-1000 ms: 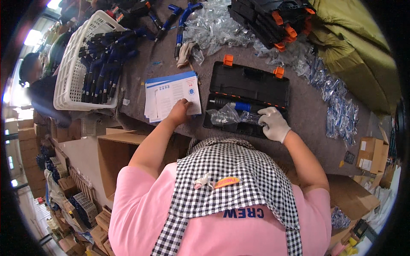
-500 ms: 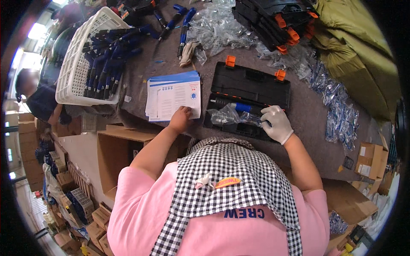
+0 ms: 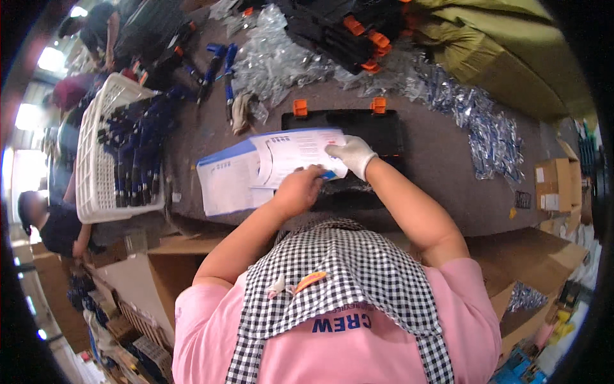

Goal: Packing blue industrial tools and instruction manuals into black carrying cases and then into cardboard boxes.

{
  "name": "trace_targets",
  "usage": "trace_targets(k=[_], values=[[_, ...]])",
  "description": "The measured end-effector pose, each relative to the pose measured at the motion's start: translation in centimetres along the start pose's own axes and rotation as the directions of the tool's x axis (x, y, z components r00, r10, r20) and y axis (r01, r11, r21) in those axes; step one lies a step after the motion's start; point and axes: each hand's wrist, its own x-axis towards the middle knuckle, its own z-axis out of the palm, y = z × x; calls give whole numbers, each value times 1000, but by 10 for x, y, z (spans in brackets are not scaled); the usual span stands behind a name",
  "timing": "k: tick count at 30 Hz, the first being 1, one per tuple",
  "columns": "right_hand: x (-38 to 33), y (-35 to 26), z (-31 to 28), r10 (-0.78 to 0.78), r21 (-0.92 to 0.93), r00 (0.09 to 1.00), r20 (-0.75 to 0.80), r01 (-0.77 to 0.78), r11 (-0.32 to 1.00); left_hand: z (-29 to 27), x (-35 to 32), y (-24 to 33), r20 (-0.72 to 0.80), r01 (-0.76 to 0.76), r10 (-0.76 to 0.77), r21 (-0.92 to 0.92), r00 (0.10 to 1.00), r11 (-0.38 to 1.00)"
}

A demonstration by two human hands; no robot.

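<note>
A white instruction leaflet with a blue top edge is lifted off the stack and tilted, partly over the open black plastic case. My bare left hand has its fingers closed at the leaflet's lower edge. At its right edge, my right hand in a white glove pinches the paper. The stack of leaflets lies on the table to the left, partly under the raised one. Most of the case's lower half is hidden by the leaflet and my hands. Two orange latches stick up from its lid.
To the left stands a white plastic basket full of dark blue-handled tools. Clear plastic bags, stacked black cases and a crumpled work glove lie farther back. Bagged blue parts spread along the right.
One leaflet has come up from the stack and moved right over the case. My right hand has left the case's right side and taken the leaflet's edge. The whole view has shifted.
</note>
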Motion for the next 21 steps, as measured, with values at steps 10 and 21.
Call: trace_targets(k=[10,21], values=[[12,47,-99,239,-305,954,-182,-286,908,24,93,-29,304,-123,40,260,952,958],[-73,-14,-56,-313,-942,936,159,239,235,36,96,-66,276,-189,63,460,959,868]])
